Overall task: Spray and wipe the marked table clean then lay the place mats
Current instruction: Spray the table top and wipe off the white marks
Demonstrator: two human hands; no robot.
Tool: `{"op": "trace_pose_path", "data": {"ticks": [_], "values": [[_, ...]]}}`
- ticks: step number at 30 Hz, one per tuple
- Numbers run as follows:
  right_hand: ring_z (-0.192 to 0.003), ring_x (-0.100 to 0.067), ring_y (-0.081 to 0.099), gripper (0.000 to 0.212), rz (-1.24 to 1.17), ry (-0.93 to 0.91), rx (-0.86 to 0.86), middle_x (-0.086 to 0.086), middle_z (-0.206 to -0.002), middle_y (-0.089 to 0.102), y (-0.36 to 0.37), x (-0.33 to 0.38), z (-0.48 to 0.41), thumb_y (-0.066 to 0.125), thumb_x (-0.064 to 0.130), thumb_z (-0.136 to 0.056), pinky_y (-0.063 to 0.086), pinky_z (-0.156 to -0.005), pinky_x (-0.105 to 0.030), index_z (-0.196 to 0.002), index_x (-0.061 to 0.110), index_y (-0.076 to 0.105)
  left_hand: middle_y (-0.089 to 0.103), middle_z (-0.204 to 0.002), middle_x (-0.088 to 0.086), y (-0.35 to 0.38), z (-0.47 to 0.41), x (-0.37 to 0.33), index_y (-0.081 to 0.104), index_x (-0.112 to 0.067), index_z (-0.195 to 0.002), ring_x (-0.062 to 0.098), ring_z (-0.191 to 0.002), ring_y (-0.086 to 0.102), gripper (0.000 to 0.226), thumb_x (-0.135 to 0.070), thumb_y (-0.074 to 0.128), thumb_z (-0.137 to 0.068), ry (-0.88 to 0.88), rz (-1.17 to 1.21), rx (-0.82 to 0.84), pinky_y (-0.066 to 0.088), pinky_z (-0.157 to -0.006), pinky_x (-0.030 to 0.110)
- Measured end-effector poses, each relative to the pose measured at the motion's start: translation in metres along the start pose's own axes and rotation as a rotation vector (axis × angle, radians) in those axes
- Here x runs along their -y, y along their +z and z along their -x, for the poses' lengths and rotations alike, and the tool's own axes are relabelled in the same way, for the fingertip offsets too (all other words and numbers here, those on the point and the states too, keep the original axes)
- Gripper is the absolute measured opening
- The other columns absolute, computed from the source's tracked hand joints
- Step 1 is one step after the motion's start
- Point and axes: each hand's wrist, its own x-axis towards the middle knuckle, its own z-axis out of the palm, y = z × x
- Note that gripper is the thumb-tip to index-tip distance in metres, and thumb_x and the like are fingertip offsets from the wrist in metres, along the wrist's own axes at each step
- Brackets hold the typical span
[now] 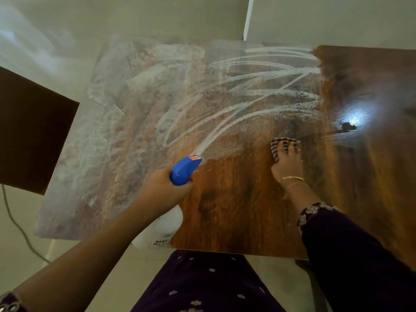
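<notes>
The hands are both busy: the left hand [162, 188] grips the neck of a spray bottle [183, 170], fingers curled round it below the blue trigger head, whose nozzle points out over the bench [236, 210], while the right hand [287, 165] lies with fingers spread on a striped cloth [278, 144], pressing it flat to the wood. The bench is a brown wood-grain top. Its left half is covered by a pale, cloudy smear [101, 143], and its middle is crossed by long looping white marks [247, 93] speckled with dark grit. The near and right parts show bare, glossy wood, with a bright glare of light [355, 113] and one small dark blot [347, 126] just below it. The cloth sits right of centre at the lower edge of the marks, and the bottle is held above the near-left part of the top. Around the bench lies a pale floor [22, 233], with one thin cable [15, 224] trailing over it at the left, one dark brown panel [29, 131] beside the bench's left edge, and one white upright strip [248, 16] at the far side. There is one bottle, one cloth and two thin gold bangles [291, 180] on the right wrist, above a dark purple sleeve [349, 244] with pale trim. The bottle's body [166, 226] is white and cloudy with a partly hidden printed label. What is in it, and how full it is, cannot be told.
</notes>
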Motion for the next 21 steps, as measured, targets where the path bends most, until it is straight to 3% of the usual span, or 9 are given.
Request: {"op": "trace_pose_path", "data": {"ticks": [2,5,8,11,14,18,21], "values": [[-0.144,-0.038,-0.002,0.072,0.007,-0.031,-0.067,-0.014,-0.159,0.003,0.007,0.022,0.007,0.047,0.01,-0.085,0.007,-0.118,-0.052,-0.15,0.015,0.018,0.065,-0.074,0.025,0.003,-0.004,-0.003,0.06,-0.002,-0.086,0.025,-0.061,0.058,0.024,-0.025,0.064,-0.082,-0.013,0.005,-0.001,0.049,-0.062,0.034],[-0.144,-0.039,0.002,0.071,0.022,-0.368,-0.04,-0.015,-0.158,0.011,0.039,0.079,0.042,0.04,0.013,-0.079,0.002,-0.116,-0.052,-0.148,0.015,0.025,0.06,-0.067,0.02,0.01,-0.01,-0.013,0.06,-0.001,-0.084,0.022,-0.058,0.054,0.025,-0.025,0.064,-0.082,-0.028,-0.004,0.005,0.044,-0.057,0.031],[-0.142,-0.043,0.017,0.062,0.005,-0.685,0.091,-0.018,-0.152,0.028,0.064,0.125,0.078,0.041,0.015,-0.077,0.01,-0.115,-0.058,-0.139,0.008,0.043,0.053,-0.063,0.013,0.015,-0.017,-0.025,0.055,-0.005,-0.075,0.019,-0.054,0.047,0.024,-0.025,0.064,-0.083,-0.025,-0.049,-0.002,0.038,-0.054,0.027],[-0.144,-0.039,0.01,0.066,0.062,-0.804,0.139,-0.015,-0.156,0.019,0.052,0.113,0.062,0.039,0.012,-0.08,0.01,-0.116,-0.055,-0.146,0.013,0.033,0.058,-0.067,0.023,0.014,-0.024,-0.04,0.057,-0.004,-0.077,0.022,-0.056,0.052,0.022,-0.024,0.064,-0.083,-0.002,-0.032,-0.027,0.042,-0.055,0.03],[-0.144,-0.037,0.01,0.071,0.067,-0.595,-0.008,-0.012,-0.157,0.015,0.028,0.054,0.012,0.025,0.018,-0.077,0.013,-0.117,-0.05,-0.148,0.019,0.026,0.065,-0.072,0.024,0.009,-0.031,-0.048,0.06,0.0,-0.086,0.023,-0.056,0.055,0.027,-0.026,0.063,-0.082,0.006,-0.058,-0.056,0.045,-0.056,0.032],[-0.145,-0.037,0.003,0.071,0.0,-0.121,-0.015,-0.012,-0.159,0.006,-0.014,-0.015,-0.042,0.042,0.008,-0.086,0.011,-0.117,-0.051,-0.151,0.018,0.016,0.067,-0.074,0.022,0.009,-0.035,-0.05,0.06,-0.005,-0.087,0.026,-0.059,0.06,0.023,-0.027,0.063,-0.082,-0.008,-0.09,-0.058,0.054,-0.065,0.04],[-0.145,-0.036,-0.002,0.071,-0.024,-0.026,-0.053,-0.012,-0.159,0.004,-0.012,-0.001,-0.044,0.045,0.011,-0.086,0.009,-0.117,-0.052,-0.151,0.017,0.016,0.069,-0.08,0.021,0.013,-0.036,-0.053,0.061,-0.008,-0.089,0.033,-0.069,0.067,0.021,-0.026,0.064,-0.081,-0.007,-0.086,-0.037,0.056,-0.069,0.043]]}}
